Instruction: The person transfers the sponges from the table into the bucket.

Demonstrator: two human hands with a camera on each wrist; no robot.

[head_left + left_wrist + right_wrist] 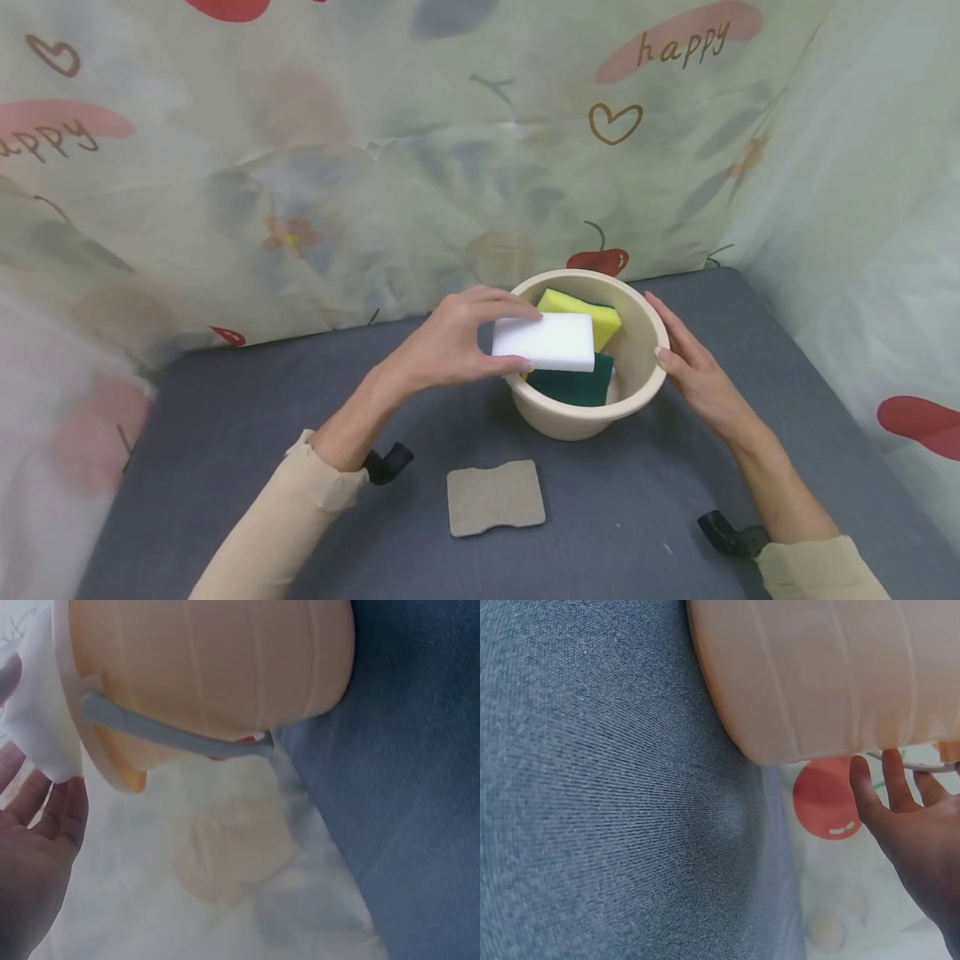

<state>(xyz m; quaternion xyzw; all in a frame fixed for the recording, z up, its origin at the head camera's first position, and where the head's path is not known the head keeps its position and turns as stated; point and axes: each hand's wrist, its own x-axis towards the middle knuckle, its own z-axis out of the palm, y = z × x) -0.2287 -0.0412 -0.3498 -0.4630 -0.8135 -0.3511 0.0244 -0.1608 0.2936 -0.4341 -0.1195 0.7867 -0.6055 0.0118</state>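
Observation:
In the head view my left hand [457, 340] pinches a white sponge block [555, 343] between the thumb below and the fingers above. It holds the block over the mouth of a cream bucket [566, 425], level with the left rim. Inside the bucket lie a yellow sponge [566, 304] and another sponge with its dark green scouring side [576, 388] up. My right hand [701, 379] grips the bucket's right rim, thumb on the edge and fingers along the outer wall. The left wrist view shows the bucket's grey handle [180, 737] hanging down its side.
A flat grey-brown piece with notched edges [495, 498] lies on the dark grey table [615, 533] in front of the bucket. Printed curtain sheeting [420, 208] rises close behind the bucket and along both sides of the table.

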